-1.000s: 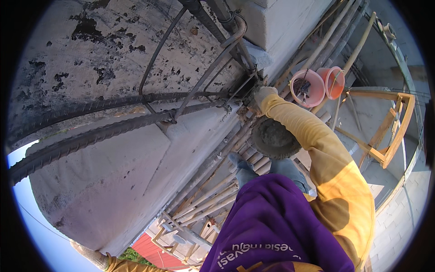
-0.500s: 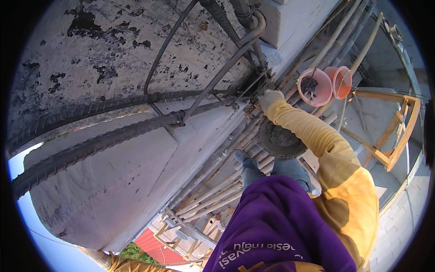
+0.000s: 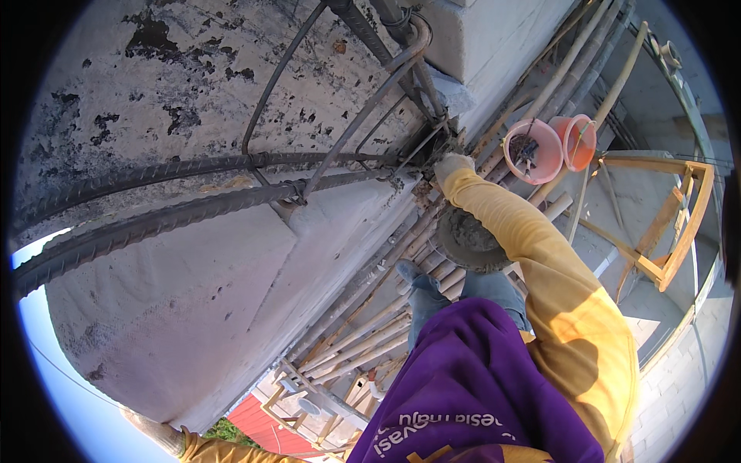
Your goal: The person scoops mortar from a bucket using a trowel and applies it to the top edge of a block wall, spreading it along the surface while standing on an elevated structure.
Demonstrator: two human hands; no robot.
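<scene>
My right hand (image 3: 454,165), in a pale glove, reaches to the corner where the steel reinforcing bars (image 3: 309,185) meet the grey concrete wall (image 3: 201,285). Its fingers look closed around something dark and small, mostly hidden by the glove. Below that forearm sits a round black tub (image 3: 472,239) with wet grey mortar in it. Far to the lower left, my left hand (image 3: 158,434), also gloved, rests along the wall's outer edge with its fingers stretched out.
Beneath my feet (image 3: 411,268) lies a platform of bamboo poles (image 3: 363,347). A pink bucket (image 3: 540,154) with dark scraps inside and an orange bucket (image 3: 580,143) stand at the right. Beyond them is a wooden frame (image 3: 691,220). A red roof (image 3: 262,424) shows far below.
The view has shifted a little. My right hand has moved slightly left at the corner, and more of the tub shows below the forearm. My left hand stays at the wall's edge.
</scene>
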